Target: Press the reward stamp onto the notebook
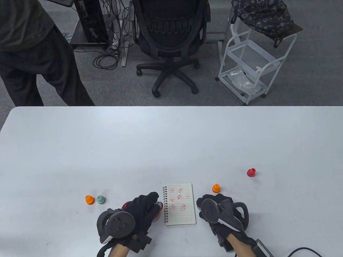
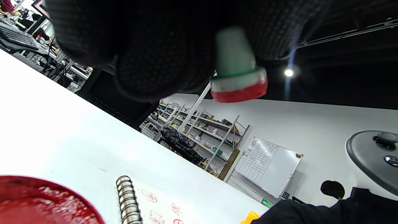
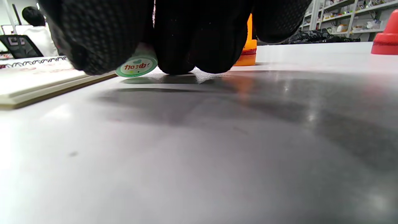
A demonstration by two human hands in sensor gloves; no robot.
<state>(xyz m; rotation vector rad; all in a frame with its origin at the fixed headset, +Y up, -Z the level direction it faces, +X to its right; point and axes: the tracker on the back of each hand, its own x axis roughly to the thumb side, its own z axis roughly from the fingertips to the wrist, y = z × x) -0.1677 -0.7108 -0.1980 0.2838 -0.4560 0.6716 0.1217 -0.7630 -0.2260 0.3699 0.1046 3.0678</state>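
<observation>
Ink pad cut off, blurred

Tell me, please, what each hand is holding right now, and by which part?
The left hand grips a green stamp by its tapered handle, inked red base exposed. The right hand holds a green cap, its labelled face showing; which part it grips is hidden.

The notebook lies on the table near its front edge, between the two hands. At its 9 o'clock — the left hand, over an ink pad; further out that way, two stamps side by side. At 3 o'clock sits the right hand; at 2 o'clock — one stamp close, another stamp well beyond.
</observation>
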